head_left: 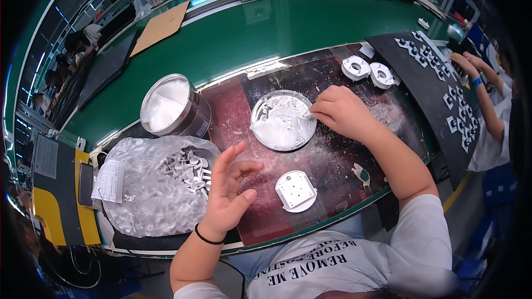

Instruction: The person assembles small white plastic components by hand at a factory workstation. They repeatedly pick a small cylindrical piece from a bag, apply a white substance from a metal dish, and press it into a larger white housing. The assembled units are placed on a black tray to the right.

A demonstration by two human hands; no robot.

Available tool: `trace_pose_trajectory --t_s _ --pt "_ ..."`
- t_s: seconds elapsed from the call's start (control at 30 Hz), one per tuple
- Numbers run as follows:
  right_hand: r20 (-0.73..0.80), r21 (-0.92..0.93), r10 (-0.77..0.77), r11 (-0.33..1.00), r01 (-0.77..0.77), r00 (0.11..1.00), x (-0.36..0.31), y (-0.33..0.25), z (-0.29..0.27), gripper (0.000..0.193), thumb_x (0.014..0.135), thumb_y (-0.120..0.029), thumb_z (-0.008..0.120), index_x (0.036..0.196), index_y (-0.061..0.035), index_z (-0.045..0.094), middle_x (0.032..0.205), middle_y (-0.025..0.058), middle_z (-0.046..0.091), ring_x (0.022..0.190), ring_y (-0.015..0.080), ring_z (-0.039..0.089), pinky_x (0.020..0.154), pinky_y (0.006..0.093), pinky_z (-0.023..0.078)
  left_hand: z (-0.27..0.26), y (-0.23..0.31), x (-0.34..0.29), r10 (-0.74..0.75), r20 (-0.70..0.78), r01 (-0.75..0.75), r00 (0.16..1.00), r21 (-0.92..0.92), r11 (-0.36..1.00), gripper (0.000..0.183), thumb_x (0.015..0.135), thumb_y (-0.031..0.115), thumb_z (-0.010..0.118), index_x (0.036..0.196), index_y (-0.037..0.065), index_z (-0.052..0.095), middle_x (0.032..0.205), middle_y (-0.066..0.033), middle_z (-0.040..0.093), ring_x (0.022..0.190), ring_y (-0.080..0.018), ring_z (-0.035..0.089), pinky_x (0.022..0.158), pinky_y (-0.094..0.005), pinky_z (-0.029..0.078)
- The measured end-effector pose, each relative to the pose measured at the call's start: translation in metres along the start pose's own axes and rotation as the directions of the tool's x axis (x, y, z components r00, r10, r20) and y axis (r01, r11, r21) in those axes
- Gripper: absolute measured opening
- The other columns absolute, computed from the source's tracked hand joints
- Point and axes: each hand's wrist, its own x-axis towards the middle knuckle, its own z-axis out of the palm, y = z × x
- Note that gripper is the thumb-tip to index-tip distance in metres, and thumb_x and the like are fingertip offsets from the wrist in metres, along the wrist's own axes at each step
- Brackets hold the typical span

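Note:
A shallow round metal lid (271, 99) lies on the stained work board, with thick white paste (284, 133) spread in it. At the lid's right rim is my right hand (341, 112), its fingers pinched together; whatever they hold is hidden. My left hand (226, 191) is raised, fingers apart and holding nothing, beside a clear plastic bag (147, 210). Stemmed white plastic parts (191, 170) show at the bag's opening. Between my arms, a rounded white part (296, 191) with one straight side and small holes lies flat. Behind the bag stands an open tin (202, 113) of white paste.
Two white ring-shaped housings (355, 68) sit at the board's back right. Beyond, a black mat (421, 86) carries rows of small parts near a co-worker's hands (470, 65). A green belt (221, 36) runs behind. A yellow-and-grey device (61, 188) stands at left.

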Motion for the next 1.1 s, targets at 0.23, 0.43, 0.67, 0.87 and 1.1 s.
trace_pose_trajectory --t_s 0.23,0.43,0.67,0.87,1.1 --pt "0.024 -0.051 -0.022 0.998 0.023 0.999 0.0001 0.0017 0.0019 0.011 0.077 -0.016 0.067 0.086 -0.0107 0.067 0.086 0.0003 0.059 0.089 0.0198 0.054 0.078 0.0336 0.041 -0.0030 -0.0025 -0.0013 -0.019 0.082 0.016 0.996 0.034 0.999 0.074 0.082 0.012 0.063 0.143 0.010 0.022 0.145 -0.0133 0.029 0.109 -0.0227 0.051 0.098 -0.0397 0.039" --pt "0.010 -0.051 -0.035 0.998 0.036 0.999 0.0009 0.0019 0.0027 0.010 0.077 -0.015 0.067 0.086 -0.0109 0.066 0.086 0.0002 0.059 0.089 0.0198 0.054 0.077 0.0335 0.041 -0.0021 -0.0019 0.0000 -0.012 0.092 0.010 0.996 0.031 0.999 0.073 0.081 0.011 0.063 0.143 0.009 0.023 0.145 -0.0129 0.031 0.109 -0.0221 0.051 0.098 -0.0393 0.038" --pt "0.000 -0.059 -0.051 0.997 0.051 0.999 0.0007 0.0023 0.0034 0.010 0.076 -0.015 0.068 0.085 -0.0112 0.066 0.085 0.0000 0.059 0.088 0.0196 0.054 0.076 0.0334 0.042 -0.0012 -0.0023 -0.0001 -0.001 0.086 -0.001 0.996 0.020 1.000 0.068 0.080 0.006 0.061 0.139 0.003 0.028 0.141 -0.0128 0.033 0.107 -0.0232 0.052 0.097 -0.0405 0.039" --pt "-0.001 -0.059 -0.066 0.996 0.066 0.998 0.0001 0.0038 0.0046 0.009 0.076 -0.015 0.067 0.084 -0.0106 0.066 0.083 0.0006 0.058 0.087 0.0200 0.054 0.075 0.0336 0.042 -0.0022 -0.0032 -0.0016 -0.002 0.094 -0.001 0.996 0.032 0.999 0.068 0.080 0.006 0.062 0.139 0.003 0.029 0.140 -0.0130 0.032 0.107 -0.0237 0.052 0.097 -0.0400 0.039" --pt "0.026 -0.054 -0.047 0.997 0.049 0.999 0.0006 0.0019 0.0031 0.008 0.077 -0.014 0.067 0.083 -0.0092 0.065 0.083 0.0020 0.058 0.087 0.0212 0.054 0.076 0.0343 0.042 -0.0024 -0.0040 -0.0022 0.019 0.094 -0.023 0.995 0.041 0.999 0.065 0.080 0.006 0.062 0.137 0.004 0.033 0.140 -0.0145 0.031 0.107 -0.0236 0.052 0.097 -0.0398 0.039"
